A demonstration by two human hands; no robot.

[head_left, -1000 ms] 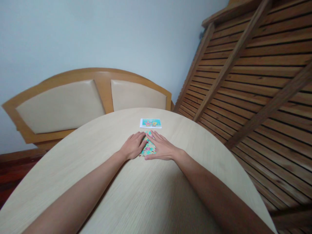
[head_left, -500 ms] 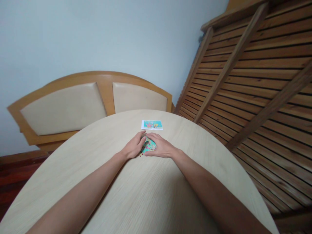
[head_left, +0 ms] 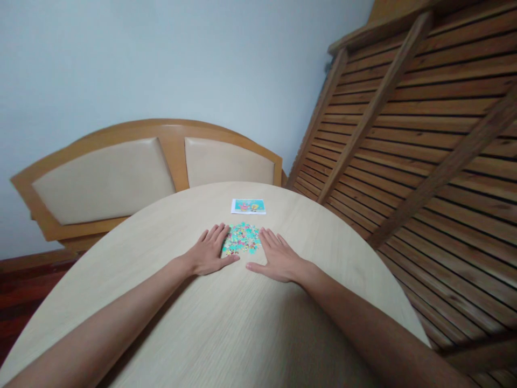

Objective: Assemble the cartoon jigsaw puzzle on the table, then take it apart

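Observation:
A spread of small jigsaw puzzle pieces [head_left: 242, 238], mostly turquoise with bits of pink, yellow and white, lies on the pale round table [head_left: 226, 318]. At its left edge my left hand [head_left: 210, 250] rests palm down, fingers stretched out and thumb pointing inward. My right hand [head_left: 277, 254] lies flat along the right edge in a mirrored pose, its thumb apart from the fingers. Neither hand holds anything. Just beyond the pieces is a picture sheet [head_left: 249, 206] with a white border, showing a pink figure and a yellow figure on turquoise.
Behind the table stands a wooden headboard [head_left: 172, 134] with cream padded panels, against a pale blue wall [head_left: 181, 59]. To the right leans a large slatted wooden frame [head_left: 404, 134], close to the table's edge. Dark red flooring [head_left: 28, 291] shows at the lower left.
My hands have moved apart from around the heaped pieces, left hand leftward and right hand rightward, with fingers now flat. The pieces are uncovered and spread wider. The picture sheet still lies beyond them.

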